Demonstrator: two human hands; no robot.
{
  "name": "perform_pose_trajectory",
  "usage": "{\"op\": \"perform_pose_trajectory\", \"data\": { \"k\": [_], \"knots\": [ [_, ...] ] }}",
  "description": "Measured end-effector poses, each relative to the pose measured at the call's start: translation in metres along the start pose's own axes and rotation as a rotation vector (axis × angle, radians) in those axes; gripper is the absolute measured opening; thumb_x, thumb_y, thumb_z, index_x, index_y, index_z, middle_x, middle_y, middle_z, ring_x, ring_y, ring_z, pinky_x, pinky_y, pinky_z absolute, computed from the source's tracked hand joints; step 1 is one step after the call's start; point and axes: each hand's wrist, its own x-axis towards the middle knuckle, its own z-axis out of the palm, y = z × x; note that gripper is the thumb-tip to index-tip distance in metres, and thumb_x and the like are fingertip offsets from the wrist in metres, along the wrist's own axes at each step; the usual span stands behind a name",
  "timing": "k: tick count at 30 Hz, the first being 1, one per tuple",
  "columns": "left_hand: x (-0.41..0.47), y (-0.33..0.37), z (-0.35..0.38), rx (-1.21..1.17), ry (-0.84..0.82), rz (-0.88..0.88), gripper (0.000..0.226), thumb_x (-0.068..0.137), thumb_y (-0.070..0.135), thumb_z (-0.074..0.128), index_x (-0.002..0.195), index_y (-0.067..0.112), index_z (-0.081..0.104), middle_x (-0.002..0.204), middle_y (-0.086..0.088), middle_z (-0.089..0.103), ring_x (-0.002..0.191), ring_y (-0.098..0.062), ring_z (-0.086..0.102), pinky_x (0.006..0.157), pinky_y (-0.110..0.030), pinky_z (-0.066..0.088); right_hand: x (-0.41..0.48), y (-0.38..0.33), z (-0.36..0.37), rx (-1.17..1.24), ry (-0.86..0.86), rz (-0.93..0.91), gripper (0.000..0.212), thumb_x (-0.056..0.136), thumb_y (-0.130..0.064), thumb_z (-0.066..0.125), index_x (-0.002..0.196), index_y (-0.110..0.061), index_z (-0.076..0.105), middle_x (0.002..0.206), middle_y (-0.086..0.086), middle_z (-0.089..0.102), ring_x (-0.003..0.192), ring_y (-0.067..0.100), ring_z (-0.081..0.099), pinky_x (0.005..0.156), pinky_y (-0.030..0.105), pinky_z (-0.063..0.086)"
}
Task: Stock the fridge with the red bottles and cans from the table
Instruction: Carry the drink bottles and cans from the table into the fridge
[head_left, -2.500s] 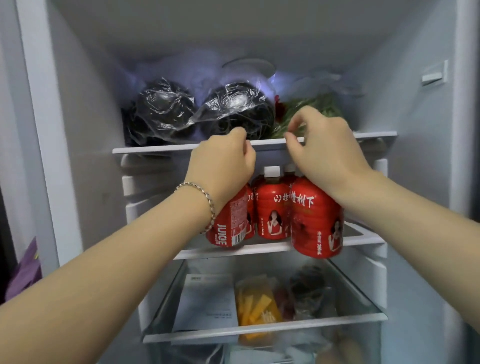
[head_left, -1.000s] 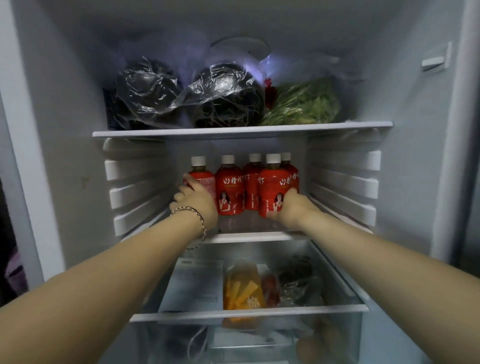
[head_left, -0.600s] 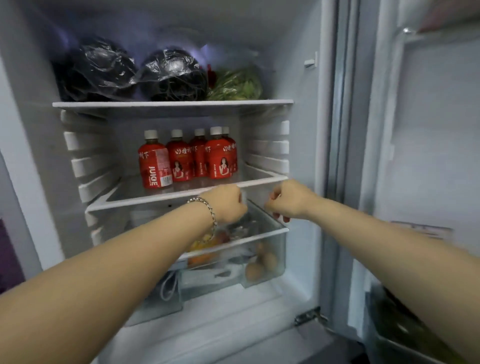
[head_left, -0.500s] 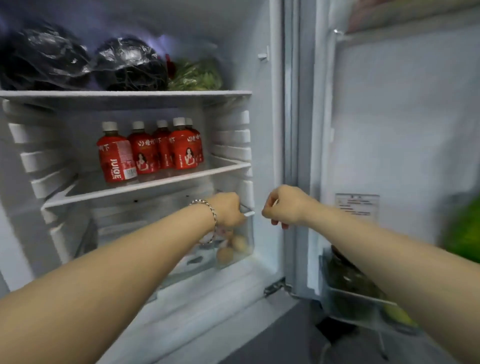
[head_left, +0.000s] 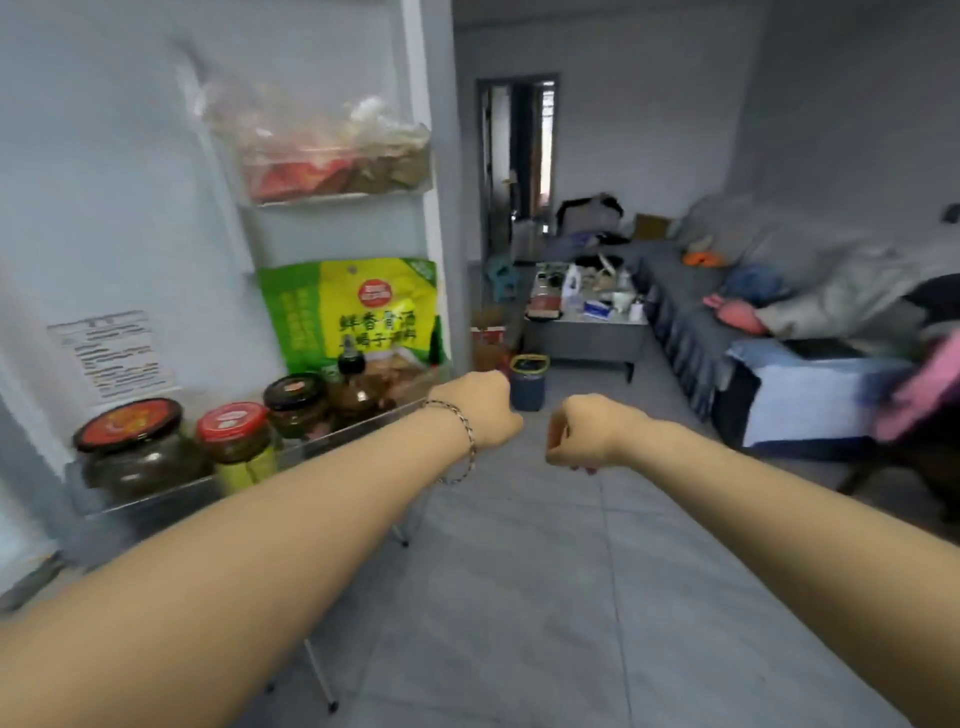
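Neither the red bottles nor the fridge shelves are in view now. My left hand (head_left: 480, 410), a bracelet on its wrist, is stretched forward with its fingers curled and holds nothing. My right hand (head_left: 582, 434) is beside it, also curled and empty. Both hang over the grey floor, just right of the open fridge door (head_left: 130, 208). Far across the room stands a low table (head_left: 584, 332) crowded with small items; it is too blurred to tell any red bottles or cans on it.
The door's lower shelf holds several jars (head_left: 135, 441) and a green-yellow packet (head_left: 363, 312). A small bin (head_left: 527, 382) and a red box (head_left: 488, 335) stand on the floor before the table. A cluttered grey sofa (head_left: 727, 322) runs along the right.
Both hands let go of the red bottles on the fridge shelf and drew back empty. My view swung right, from the fridge's inside past the door to the room.
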Motion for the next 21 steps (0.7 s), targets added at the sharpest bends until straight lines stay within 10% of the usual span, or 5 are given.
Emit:
{"op": "perform_pose_trajectory", "data": {
  "k": [12,21],
  "knots": [
    [0.158,0.376,0.126,0.002,-0.198,0.435,0.027,0.091,0.031,0.048,0.107,0.011,0.057,0.110,-0.008,0.059,0.099,-0.027,0.056,0.075,-0.031,0.042,-0.099,0.397,-0.024,0.052,0.096,0.587,0.027,0.086,-0.038,0.056,0.099,-0.015,0.064,0.108,0.005,0.062,0.102,0.025,0.058,0.083,0.034,0.049],
    [0.271,0.589,0.210,0.021,-0.356,0.723,0.027,0.091,0.028,0.047,0.110,0.011,0.058,0.114,-0.008,0.059,0.104,-0.026,0.057,0.081,-0.032,0.045,-0.134,0.618,-0.038,0.252,0.119,0.877,0.021,0.089,-0.033,0.054,0.097,-0.015,0.060,0.100,0.004,0.060,0.096,0.023,0.060,0.082,0.033,0.051]
  ]
}}
